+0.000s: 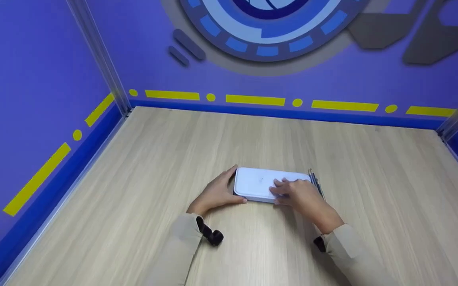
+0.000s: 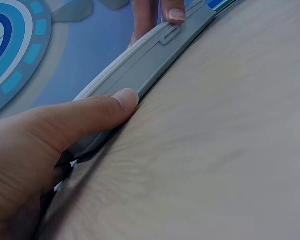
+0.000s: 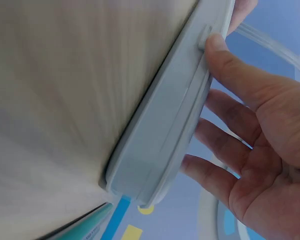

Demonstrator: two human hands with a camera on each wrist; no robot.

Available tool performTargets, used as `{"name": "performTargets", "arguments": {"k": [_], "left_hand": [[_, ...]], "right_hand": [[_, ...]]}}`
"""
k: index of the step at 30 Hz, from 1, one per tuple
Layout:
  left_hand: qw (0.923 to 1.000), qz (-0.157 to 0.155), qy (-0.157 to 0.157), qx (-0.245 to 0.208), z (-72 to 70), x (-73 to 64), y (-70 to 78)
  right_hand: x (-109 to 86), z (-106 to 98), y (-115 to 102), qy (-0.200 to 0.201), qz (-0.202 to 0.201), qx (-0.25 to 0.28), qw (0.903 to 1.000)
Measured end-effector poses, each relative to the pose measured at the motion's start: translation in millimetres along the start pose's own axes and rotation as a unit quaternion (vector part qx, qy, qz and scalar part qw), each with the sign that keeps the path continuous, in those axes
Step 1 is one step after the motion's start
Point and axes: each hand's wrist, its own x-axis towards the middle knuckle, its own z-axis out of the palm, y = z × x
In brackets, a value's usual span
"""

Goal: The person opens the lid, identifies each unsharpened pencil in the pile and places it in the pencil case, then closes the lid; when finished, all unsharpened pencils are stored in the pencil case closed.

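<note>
A flat white plastic case (image 1: 255,182) with rounded corners lies lidded on the table. Its side (image 2: 145,65) is grey, with a small raised latch (image 2: 170,35) on the long near face. My left hand (image 1: 219,192) grips the left end, thumb along the near side and fingers reaching round toward the far side, mostly hidden. Over the right half is my right hand (image 1: 302,196); its thumb (image 3: 227,57) presses at the latch while the bent fingers (image 3: 222,145) touch the lid. Several thin pencil-like sticks (image 1: 317,184) lie beside the case's right end.
The wood-grain table (image 1: 372,178) extends around the case on all sides. Blue-purple panels (image 1: 145,59) with yellow dashes stand along its back and sides, joined by metal posts (image 1: 105,59). A black wrist strap piece (image 1: 213,237) juts out from the left sleeve.
</note>
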Motion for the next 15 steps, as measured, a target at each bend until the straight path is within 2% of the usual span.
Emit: {"name": "performTargets", "arguments": {"k": [8, 12, 15], "left_hand": [[1.0, -0.003, -0.002, -0.004, 2.0, -0.9, -4.0], [1.0, 0.003, -0.003, -0.007, 1.6, -2.1, -6.5], [0.9998, -0.001, -0.007, -0.019, -0.3, -2.8, -6.8]], "right_hand": [[-2.0, 4.0, -1.1, -0.002, 0.019, 0.021, 0.9996], [-2.5, 5.8, 1.3, 0.002, 0.004, 0.009, 0.9999], [-3.0, 7.1, 3.4, 0.01, -0.027, -0.014, 0.9995]]}}
